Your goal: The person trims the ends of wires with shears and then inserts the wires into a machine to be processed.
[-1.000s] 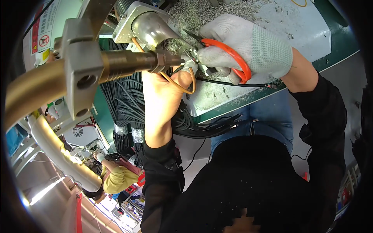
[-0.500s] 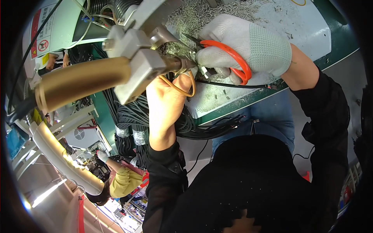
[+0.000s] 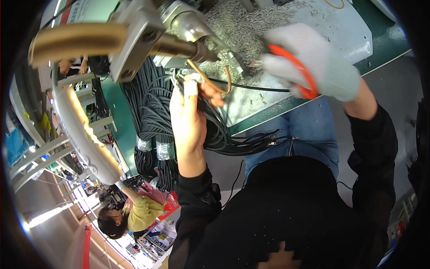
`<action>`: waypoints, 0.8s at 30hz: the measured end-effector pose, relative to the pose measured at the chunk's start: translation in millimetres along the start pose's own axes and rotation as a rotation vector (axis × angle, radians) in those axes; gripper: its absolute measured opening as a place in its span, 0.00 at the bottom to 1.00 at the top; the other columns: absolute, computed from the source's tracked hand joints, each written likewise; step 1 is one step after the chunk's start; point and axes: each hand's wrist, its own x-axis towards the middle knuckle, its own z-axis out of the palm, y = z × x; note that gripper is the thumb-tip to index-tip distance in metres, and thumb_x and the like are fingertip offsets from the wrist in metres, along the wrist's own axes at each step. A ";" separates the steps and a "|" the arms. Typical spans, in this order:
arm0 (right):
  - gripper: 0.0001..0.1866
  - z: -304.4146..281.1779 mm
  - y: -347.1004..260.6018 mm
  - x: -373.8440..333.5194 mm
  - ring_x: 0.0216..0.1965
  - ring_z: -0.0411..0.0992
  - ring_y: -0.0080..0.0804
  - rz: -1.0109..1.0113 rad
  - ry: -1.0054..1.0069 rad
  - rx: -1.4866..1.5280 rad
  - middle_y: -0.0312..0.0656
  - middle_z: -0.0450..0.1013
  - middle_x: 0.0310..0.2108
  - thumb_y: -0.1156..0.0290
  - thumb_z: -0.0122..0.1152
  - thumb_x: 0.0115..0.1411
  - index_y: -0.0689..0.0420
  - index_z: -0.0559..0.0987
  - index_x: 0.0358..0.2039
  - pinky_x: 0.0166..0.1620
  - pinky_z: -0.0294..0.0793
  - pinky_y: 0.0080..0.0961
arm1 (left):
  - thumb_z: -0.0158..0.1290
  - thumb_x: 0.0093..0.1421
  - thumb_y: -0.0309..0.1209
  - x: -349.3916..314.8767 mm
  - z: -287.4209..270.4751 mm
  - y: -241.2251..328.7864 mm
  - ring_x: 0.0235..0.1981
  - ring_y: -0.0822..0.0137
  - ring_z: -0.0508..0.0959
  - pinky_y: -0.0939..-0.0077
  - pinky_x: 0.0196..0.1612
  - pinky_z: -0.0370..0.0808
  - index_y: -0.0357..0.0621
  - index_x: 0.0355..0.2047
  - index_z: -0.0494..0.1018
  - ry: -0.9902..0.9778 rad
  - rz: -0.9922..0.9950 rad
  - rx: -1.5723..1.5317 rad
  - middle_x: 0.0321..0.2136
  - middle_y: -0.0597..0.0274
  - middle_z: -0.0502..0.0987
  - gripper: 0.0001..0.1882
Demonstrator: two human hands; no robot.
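Note:
My bare left hand (image 3: 190,112) is raised below the metal clamp, its fingers closed. A thin black cable (image 3: 257,88) runs from those fingers toward my right hand. A small white piece (image 3: 191,86) shows at the left fingers; whether it is a wrap or a part, I cannot tell. My right hand (image 3: 304,62), in a white knitted glove and smeared by motion, is closed round orange-handled scissors (image 3: 309,78). Their blades are blurred. Above the left hand, a brown-handled soldering iron (image 3: 80,40) sits in the metal clamp (image 3: 139,42), with a bent yellow-brown tube (image 3: 229,80) beneath.
Silvery metal clippings (image 3: 242,22) cover much of the pale board (image 3: 349,31) on the green table (image 3: 380,62). Bundles of black cables (image 3: 150,107) hang over its left part. A lit grey duct (image 3: 83,134) and a person in yellow (image 3: 143,213) are at left.
My right hand has moved right with the scissors, away from the left hand. My left hand has turned slightly. The view has shifted, and the clamp appears higher and further left.

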 end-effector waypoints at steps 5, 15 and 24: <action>0.10 -7.1 -38.7 -34.9 0.18 0.69 0.18 0.066 0.054 -0.357 0.37 0.68 0.14 0.67 0.55 0.54 0.62 0.73 0.24 0.24 0.68 0.18 | 0.45 0.64 0.32 -41.4 -16.0 21.2 0.19 0.78 0.65 0.85 0.22 0.61 0.37 0.38 0.68 -0.412 -0.291 -0.318 0.19 0.65 0.67 0.10; 0.08 -1.0 -77.2 -50.8 0.15 0.68 0.21 0.419 -0.144 0.516 0.38 0.68 0.13 0.70 0.54 0.55 0.62 0.72 0.26 0.23 0.67 0.19 | 0.51 0.57 0.23 -72.0 35.1 31.6 0.23 0.81 0.67 0.88 0.25 0.63 0.36 0.40 0.68 -0.475 0.046 0.387 0.23 0.67 0.72 0.10; 0.08 28.6 -65.6 -84.3 0.19 0.72 0.29 0.250 0.312 0.214 0.42 0.69 0.16 0.72 0.58 0.51 0.61 0.75 0.31 0.29 0.73 0.24 | 0.57 0.52 0.22 -79.9 62.1 32.1 0.22 0.86 0.63 0.92 0.24 0.59 0.39 0.33 0.68 -0.194 0.518 0.739 0.24 0.70 0.71 0.10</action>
